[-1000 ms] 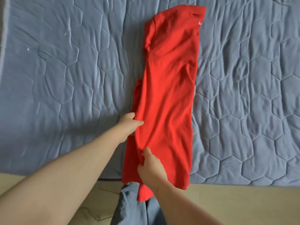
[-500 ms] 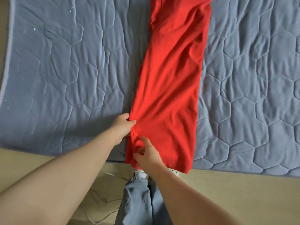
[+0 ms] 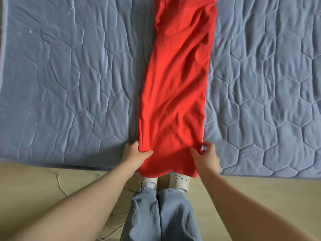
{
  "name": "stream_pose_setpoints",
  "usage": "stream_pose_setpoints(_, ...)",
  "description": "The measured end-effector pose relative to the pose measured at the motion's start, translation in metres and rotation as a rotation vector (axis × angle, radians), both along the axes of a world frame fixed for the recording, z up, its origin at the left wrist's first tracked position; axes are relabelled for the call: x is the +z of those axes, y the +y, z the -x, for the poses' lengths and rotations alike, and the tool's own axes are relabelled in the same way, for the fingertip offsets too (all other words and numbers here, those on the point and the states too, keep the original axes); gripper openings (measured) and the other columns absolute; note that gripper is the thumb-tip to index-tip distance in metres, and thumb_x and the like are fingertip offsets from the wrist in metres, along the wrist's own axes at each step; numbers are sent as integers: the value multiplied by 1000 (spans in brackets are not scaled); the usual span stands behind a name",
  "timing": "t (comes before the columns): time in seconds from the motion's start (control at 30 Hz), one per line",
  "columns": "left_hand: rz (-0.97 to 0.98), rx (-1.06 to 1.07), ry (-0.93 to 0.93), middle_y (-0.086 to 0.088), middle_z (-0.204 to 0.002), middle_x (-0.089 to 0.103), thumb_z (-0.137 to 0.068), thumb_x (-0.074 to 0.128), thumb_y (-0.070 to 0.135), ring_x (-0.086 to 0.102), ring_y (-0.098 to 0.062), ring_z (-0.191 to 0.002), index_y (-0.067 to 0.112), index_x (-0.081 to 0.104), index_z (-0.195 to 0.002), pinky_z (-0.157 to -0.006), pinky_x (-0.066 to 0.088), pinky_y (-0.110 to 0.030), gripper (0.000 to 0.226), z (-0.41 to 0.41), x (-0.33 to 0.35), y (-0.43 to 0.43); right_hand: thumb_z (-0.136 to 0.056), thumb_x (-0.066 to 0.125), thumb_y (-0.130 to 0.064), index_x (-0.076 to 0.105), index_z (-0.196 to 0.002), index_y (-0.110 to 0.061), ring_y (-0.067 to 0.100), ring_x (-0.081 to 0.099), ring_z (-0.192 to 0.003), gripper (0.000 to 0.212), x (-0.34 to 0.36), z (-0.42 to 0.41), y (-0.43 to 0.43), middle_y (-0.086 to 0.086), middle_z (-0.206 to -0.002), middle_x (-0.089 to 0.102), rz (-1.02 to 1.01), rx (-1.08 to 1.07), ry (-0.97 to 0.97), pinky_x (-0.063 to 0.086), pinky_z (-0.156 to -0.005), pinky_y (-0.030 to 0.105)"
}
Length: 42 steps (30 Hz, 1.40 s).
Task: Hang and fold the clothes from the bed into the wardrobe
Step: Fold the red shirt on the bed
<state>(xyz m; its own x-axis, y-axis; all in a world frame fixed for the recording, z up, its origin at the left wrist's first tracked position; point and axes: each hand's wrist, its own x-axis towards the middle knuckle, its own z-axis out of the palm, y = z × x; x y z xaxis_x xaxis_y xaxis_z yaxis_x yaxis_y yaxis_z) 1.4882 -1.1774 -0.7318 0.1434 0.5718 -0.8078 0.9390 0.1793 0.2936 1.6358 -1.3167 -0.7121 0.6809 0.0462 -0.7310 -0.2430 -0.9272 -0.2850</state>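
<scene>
The red garment [image 3: 177, 94] lies lengthwise-folded as a narrow strip on the quilted bed cover [image 3: 69, 84], from the top centre of the frame down to the lower centre. Its hem overhangs the bed edge above the floor [image 3: 43, 188].

Change noted: one second earlier both hands were gathered at the strip's left edge. The right hand [image 3: 206, 158] has since been moved across to the right edge. The strip also appears flatter and straighter.

Current state:
1. The left hand [image 3: 134, 153] grips the lower left edge, with the thumb laid over the fabric.
2. The lower right edge is pinched by the right hand between thumb and curled fingers.

Judgement: the lengthwise fold is regarded as complete. With both lower corners held, a crosswise fold toward the collar is judged to follow.
</scene>
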Motion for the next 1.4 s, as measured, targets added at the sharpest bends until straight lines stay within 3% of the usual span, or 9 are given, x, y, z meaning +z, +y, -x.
stream_pose_setpoints(0.1, 177, 230, -77, 0, -86, 69, -81, 69, 28, 64, -19, -81, 12, 66, -108, -67, 48, -26, 32, 15, -2, 0, -88, 59, -24, 46, -69, -17, 22, 51, -73, 24, -7, 8, -7, -3, -67, 50, -133, -62, 149, 38, -65, 31)
stream_pose_setpoints(0.2, 222, 535, -205, -3, -85, 70, -82, 69, 26, 66, -23, -84, 13, 68, -100, -77, 52, -34, 22, 33, 0, 2, -92, 54, -20, 51, -71, -17, 14, 48, -64, 22, -7, 20, -20, 0, -70, 53, -221, -274, 250, 37, -56, 26)
stream_pose_setpoints(0.33, 253, 322, -221, 5, -96, 67, -81, 71, 24, 64, -12, -86, 29, 59, -88, -67, 49, -24, 14, 48, 6, -16, -93, 53, -21, 51, -86, -9, 22, 54, -81, 14, -6, 29, -33, 10, -90, 54, -234, -446, 329, 49, -72, 37)
stream_pose_setpoints(0.47, 158, 398, -252, 8, -95, 58, -84, 67, 19, 60, -13, -85, 31, 42, -109, -60, 48, -26, 38, 43, 14, -23, -91, 56, -23, 49, -83, -12, 13, 51, -64, 16, 6, 32, -38, 2, -79, 51, -228, -381, 290, 45, -45, 23)
stream_pose_setpoints(0.63, 180, 209, -115, -6, -83, 63, -91, 58, 20, 56, -18, -65, 10, 61, -103, -52, 42, -25, 16, 41, 41, -24, -92, 55, -22, 51, -69, -13, 11, 45, -54, 24, 38, 38, -47, 0, -65, 48, -213, -286, 257, 38, -34, 15)
stream_pose_setpoints(0.83, 439, 153, -155, -1, -97, 66, -79, 71, 4, 62, -18, -93, 18, 58, -95, -89, 48, -33, 25, 63, 96, -24, -92, 55, -19, 48, -68, -11, 14, 38, -48, 26, 81, 49, -68, 3, -59, 41, -180, -237, 248, 31, -30, 12)
stream_pose_setpoints(1.07, 677, 103, 9, -13, -89, 65, -81, 60, -13, 62, -23, -74, 0, 55, -106, -58, 54, -30, 29, 101, 129, -61, -93, 54, -17, 48, -76, -8, 15, 37, -47, 20, 105, 101, -118, 5, -61, 38, -55, -262, 433, 31, -31, 12)
stream_pose_setpoints(1.13, 700, 138, 65, -16, -93, 66, -82, 59, -12, 62, -26, -77, 0, 57, -104, -68, 53, -34, 25, 109, 132, -70, -93, 53, -18, 47, -75, -9, 15, 37, -48, 21, 106, 119, -128, 5, -61, 38, -9, -269, 490, 32, -33, 14)
stream_pose_setpoints(1.4, 449, 601, -255, -6, -81, 54, -87, 50, -5, 50, -16, -64, 29, 51, -105, -44, 43, -21, 38, 48, 113, -16, -86, 57, -15, 57, -78, -11, 16, 49, -44, 9, 90, 73, -80, 6, -61, 53, -236, -679, 570, 38, -34, 17)
